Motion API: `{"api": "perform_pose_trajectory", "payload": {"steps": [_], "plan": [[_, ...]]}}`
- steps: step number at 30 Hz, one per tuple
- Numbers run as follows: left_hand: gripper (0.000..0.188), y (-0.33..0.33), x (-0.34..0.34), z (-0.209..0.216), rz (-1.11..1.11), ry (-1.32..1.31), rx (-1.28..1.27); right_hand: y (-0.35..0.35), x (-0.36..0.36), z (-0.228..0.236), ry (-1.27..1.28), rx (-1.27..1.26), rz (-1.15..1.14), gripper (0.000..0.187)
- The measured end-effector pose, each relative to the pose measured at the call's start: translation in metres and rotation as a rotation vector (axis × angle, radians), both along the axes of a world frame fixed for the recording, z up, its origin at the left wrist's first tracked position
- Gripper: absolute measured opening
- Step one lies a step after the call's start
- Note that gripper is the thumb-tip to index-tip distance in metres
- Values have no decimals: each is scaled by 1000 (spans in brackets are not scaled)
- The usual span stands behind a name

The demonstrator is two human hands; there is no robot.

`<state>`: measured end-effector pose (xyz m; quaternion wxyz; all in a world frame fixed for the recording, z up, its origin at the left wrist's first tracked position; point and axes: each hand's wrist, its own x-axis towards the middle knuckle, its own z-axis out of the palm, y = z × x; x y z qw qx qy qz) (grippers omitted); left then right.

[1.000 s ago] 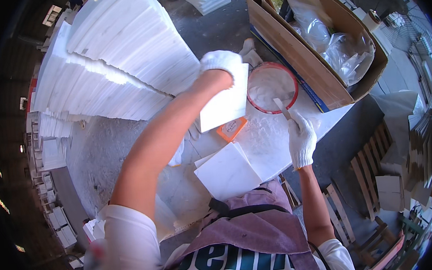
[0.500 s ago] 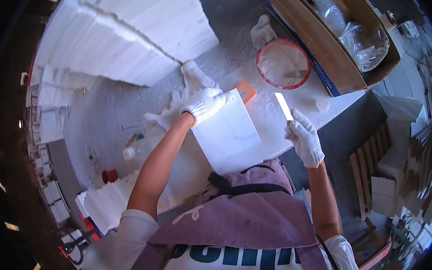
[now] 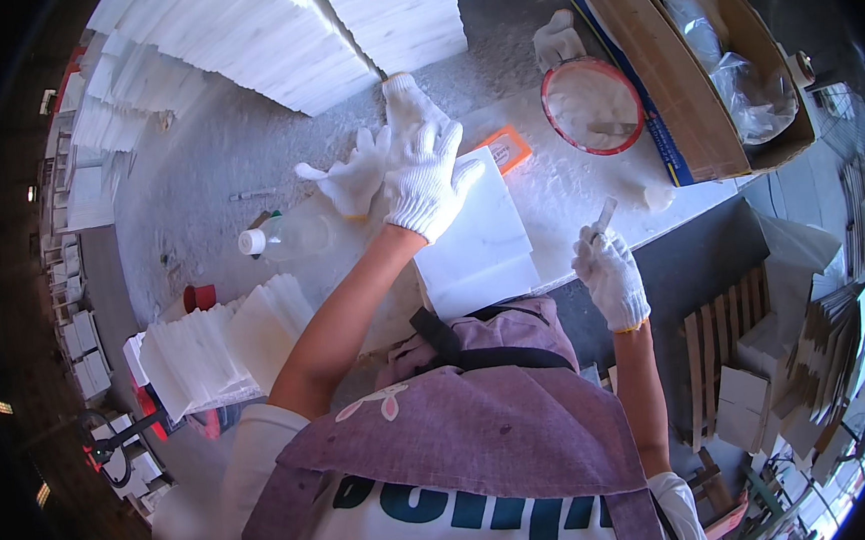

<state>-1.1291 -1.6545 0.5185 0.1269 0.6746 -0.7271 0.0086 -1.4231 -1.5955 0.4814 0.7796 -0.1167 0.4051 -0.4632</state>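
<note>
My left hand, in a white knit glove, is over the upper left corner of a white marble-look tile, its fingers spread. Whether it touches the tile I cannot tell. The tile lies near my body, by the bench's front edge. Off to the right, past that edge, my right hand, also gloved, is closed round a small flat metal scraper whose blade points up. Loose white gloves lie just left of and beyond my left hand. An orange box sits by the tile's far corner.
A red-rimmed bowl of white powder or paste stands beside a cardboard box holding clear plastic. Tall stacks of white tiles rise at the back left. A bottle, a red cup and more upright tiles are at left.
My left hand has spread its fingers and turned them away from me, off their hold at the tile's far edge. In my right hand the scraper has tilted and lost its bright glare.
</note>
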Motion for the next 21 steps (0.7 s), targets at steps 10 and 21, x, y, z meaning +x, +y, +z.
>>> {"api": "perform_pose_trajectory", "payload": {"steps": [10, 21], "plan": [[57, 106, -103, 6, -854, 553, 401, -14, -11, -9, 198, -55, -12, 20], [33, 109, -29, -1, -472, 258, -49, -82, 65, 11, 734, -565, 550, 31]]}}
